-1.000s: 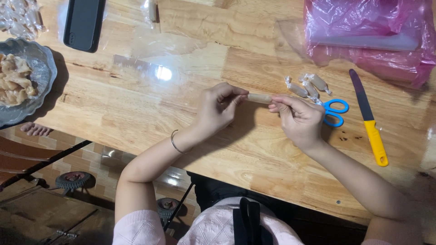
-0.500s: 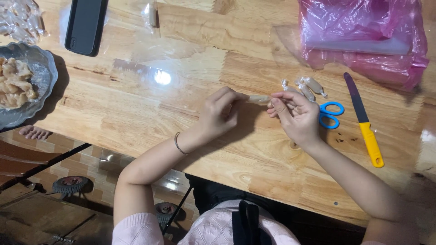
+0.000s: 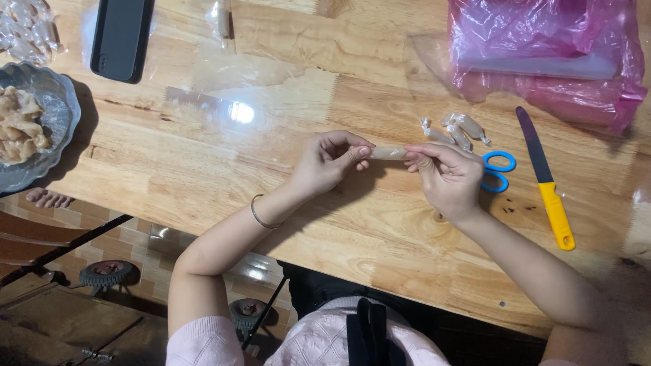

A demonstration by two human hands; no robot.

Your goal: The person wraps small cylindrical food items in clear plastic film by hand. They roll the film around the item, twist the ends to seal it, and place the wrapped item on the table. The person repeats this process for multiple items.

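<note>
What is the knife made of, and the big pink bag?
The knife looks like a dark metal blade with a smooth yellow plastic handle; the blade is flat and dull, the handle bright and even. The pink bag seems to be thin plastic film: it is see-through, crinkled and shiny.

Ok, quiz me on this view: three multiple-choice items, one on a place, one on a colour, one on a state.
1. Where does the dark flat phone lie?
A. upper left of the wooden table
B. beside the knife
C. in the dish

2. What colour is the knife's plastic handle?
A. blue
B. yellow
C. pink

3. How is the small clear-wrapped candy held?
A. lying loose on the table
B. in one hand only
C. pinched between left hand and right hand

Answers: 1 A, it sits near the top-left edge. 2 B, the handle is yellow. 3 C, fingers of both hands grip its ends.
</note>
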